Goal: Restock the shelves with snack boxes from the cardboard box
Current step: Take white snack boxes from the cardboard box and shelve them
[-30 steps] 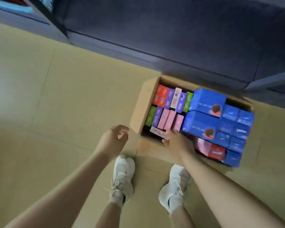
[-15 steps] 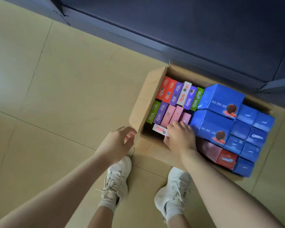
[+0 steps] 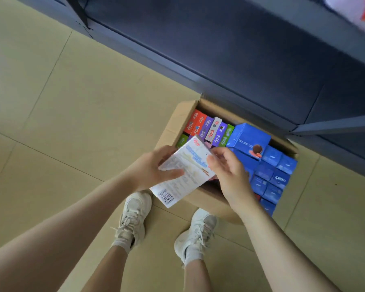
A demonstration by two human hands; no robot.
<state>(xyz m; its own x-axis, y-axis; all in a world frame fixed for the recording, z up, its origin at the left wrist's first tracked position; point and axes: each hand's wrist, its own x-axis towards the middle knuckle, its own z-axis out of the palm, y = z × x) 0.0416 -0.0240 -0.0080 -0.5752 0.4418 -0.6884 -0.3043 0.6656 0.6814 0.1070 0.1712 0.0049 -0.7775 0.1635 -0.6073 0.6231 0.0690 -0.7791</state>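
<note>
Both hands hold a white box (image 3: 182, 171) over the carton (image 3: 207, 194): left hand (image 3: 150, 168), right hand (image 3: 226, 165). Far boxes say Pocky (image 3: 209, 129); blue boxes (image 3: 279, 179) on the right say Oreo.

White snack box (image 3: 182, 172), blue boxes (image 3: 268, 165), beige floor (image 3: 72, 102).
</note>
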